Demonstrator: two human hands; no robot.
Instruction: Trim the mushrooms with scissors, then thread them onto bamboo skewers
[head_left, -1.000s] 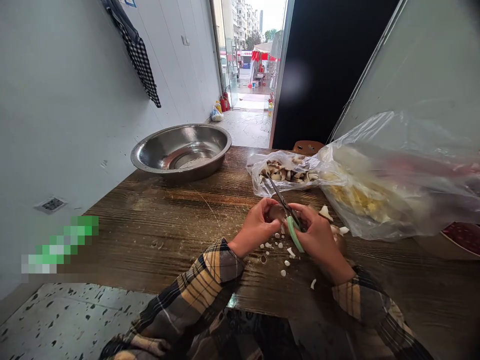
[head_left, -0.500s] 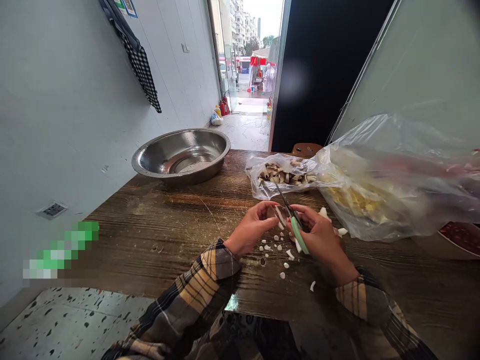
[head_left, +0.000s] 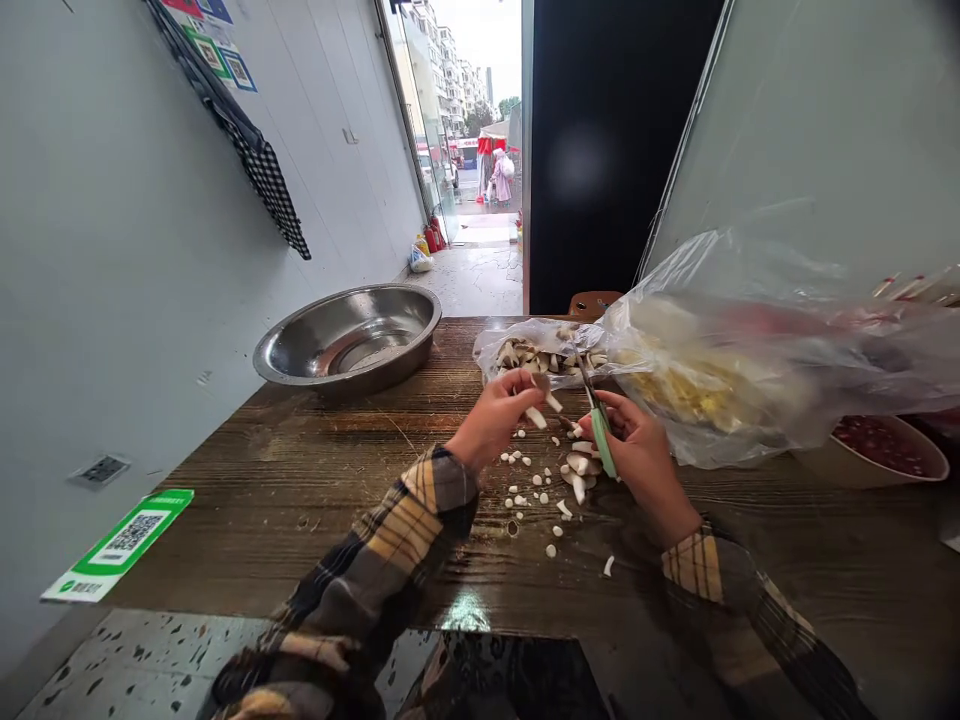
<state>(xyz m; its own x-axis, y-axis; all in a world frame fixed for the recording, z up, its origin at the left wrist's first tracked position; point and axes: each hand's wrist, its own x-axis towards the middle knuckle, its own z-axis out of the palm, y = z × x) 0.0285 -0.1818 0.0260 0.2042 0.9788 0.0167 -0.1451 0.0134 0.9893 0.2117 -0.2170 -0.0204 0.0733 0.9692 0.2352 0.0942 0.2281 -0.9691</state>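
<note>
My left hand (head_left: 499, 415) is closed on mushroom pieces (head_left: 535, 417), their pale stems sticking out past the fingertips. In my right hand (head_left: 634, 445) is a pair of scissors (head_left: 602, 440) with light green handles, its dark blades pointing up and away toward the plastic bag. The bag (head_left: 487, 352) lies spread out and bears a heap of cut mushroom pieces (head_left: 532, 357). Below my right hand, several whole mushrooms (head_left: 579, 480) lie on the wooden table (head_left: 337, 520). Small white stem ends (head_left: 551, 551) are scattered between and below my hands.
A large steel basin (head_left: 349, 340) stands at the back left. A bulging clear bag (head_left: 705, 400) with yellow contents fills the right side, near a bowl of dark red food (head_left: 892, 450). A green QR code card (head_left: 124, 545) lies at the left table edge.
My left hand has moved up and away from the scissors with the mushroom pieces, toward the bag. The whole mushrooms by my right hand now show more. The camera view has shifted.
</note>
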